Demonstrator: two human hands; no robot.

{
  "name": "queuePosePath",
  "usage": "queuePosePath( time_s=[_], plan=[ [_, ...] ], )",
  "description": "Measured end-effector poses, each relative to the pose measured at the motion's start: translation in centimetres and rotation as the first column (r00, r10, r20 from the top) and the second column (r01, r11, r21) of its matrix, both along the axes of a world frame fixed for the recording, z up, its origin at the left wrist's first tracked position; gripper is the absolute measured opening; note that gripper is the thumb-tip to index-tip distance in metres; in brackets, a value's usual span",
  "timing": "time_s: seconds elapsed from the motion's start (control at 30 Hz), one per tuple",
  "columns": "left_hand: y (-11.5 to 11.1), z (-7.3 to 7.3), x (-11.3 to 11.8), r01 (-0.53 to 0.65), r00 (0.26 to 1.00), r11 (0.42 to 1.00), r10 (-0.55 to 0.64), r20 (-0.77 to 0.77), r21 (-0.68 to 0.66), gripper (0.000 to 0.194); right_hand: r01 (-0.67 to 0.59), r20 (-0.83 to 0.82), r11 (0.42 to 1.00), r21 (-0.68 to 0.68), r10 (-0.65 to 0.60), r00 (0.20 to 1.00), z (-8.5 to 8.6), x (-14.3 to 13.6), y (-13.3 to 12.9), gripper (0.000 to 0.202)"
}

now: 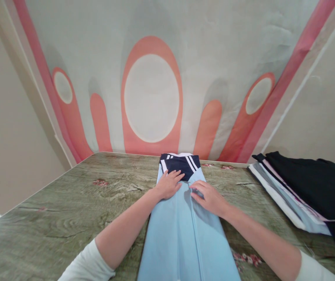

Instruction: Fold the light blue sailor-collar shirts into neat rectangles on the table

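Note:
A light blue garment (167,238) with a navy, white-striped collar part (185,168) lies in a long, narrow shape at the middle of the table, its collar end at the far edge. My left hand (170,185) rests flat with fingers spread where the navy and blue parts meet. Just right of it, my right hand (210,197) touches the blue cloth near the centre line. Its fingers are bent, and whether they pinch the cloth is too small to tell.
The wood-patterned table (76,207) has small pink flower prints. A stack of folded clothes (310,183), black on top, lies at the right. Behind the far edge stands a wall (220,47) with pink and orange shapes.

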State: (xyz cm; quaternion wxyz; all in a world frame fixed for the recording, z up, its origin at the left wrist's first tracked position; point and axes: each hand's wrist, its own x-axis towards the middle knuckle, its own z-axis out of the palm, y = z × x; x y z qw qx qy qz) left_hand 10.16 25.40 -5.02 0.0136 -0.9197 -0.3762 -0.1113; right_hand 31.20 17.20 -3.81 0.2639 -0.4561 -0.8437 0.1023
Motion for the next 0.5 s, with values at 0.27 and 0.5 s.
queuePosePath(
  time_s=[0.27, 0.5],
  plan=[
    [-0.1, 0.1, 0.0, -0.008, 1.000, 1.000, 0.008, -0.003, -0.005, 0.046, -0.065, -0.038, 0.995, -0.074, 0.062, 0.997, 0.4, -1.6, -2.0, 0.017],
    [-0.8, 1.4, 0.3, 0.044, 0.999, 0.995, -0.044, 0.000, 0.087, 0.048, -0.102, -0.094, 0.994, -0.036, 0.098, 0.991, 1.1, -2.2, -4.1, 0.021]
  ],
)
